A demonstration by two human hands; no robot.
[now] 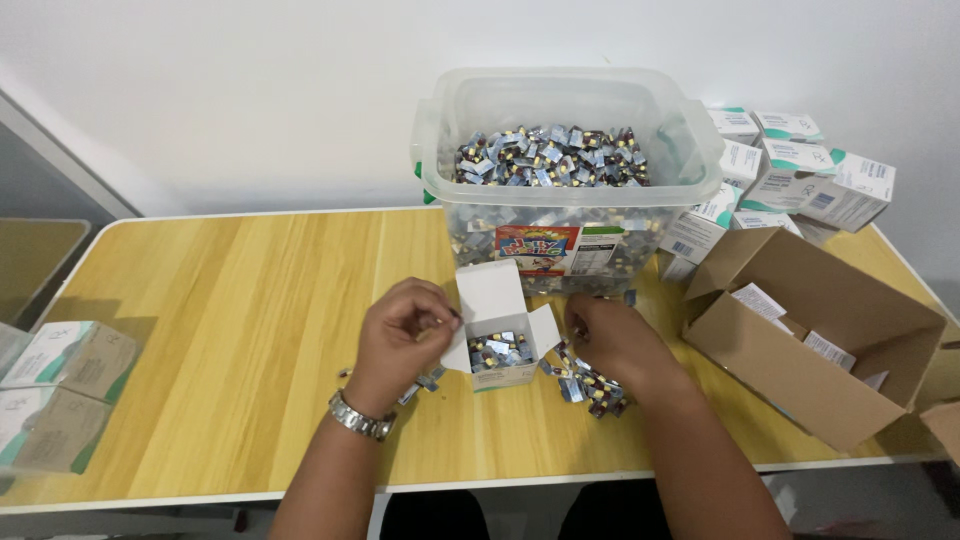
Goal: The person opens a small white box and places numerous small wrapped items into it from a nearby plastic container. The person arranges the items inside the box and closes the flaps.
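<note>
Head view, person seated at a wooden surface point(250, 330).

Small white carton point(500, 335) stands open near the middle of the surface, flaps up, partly filled with small foil-wrapped pieces. Left hand point(405, 335) sits just left of the carton, fingers curled around a few wrapped pieces — clenched on them, close to the carton's left flap. A wristwatch point(360, 415) shows on that arm. Right hand point(615, 340) rests palm down just right of the carton, over a loose pile of wrapped pieces point(590, 385); whether it grips any I cannot tell, the fingers are hidden.

Far side: large clear plastic tub point(565, 160) holding many more of the same pieces. Right: open brown cardboard box point(815, 335) with a few flat cartons inside, and a stack of white-and-green cartons point(790, 175) behind it. Near left edge: two more cartons point(60, 390) lying flat.

Judged step — filling the small carton by hand from the loose pile. The next move calls for bringing the left hand's pieces over the opening without bending the flaps or spilling.
</note>
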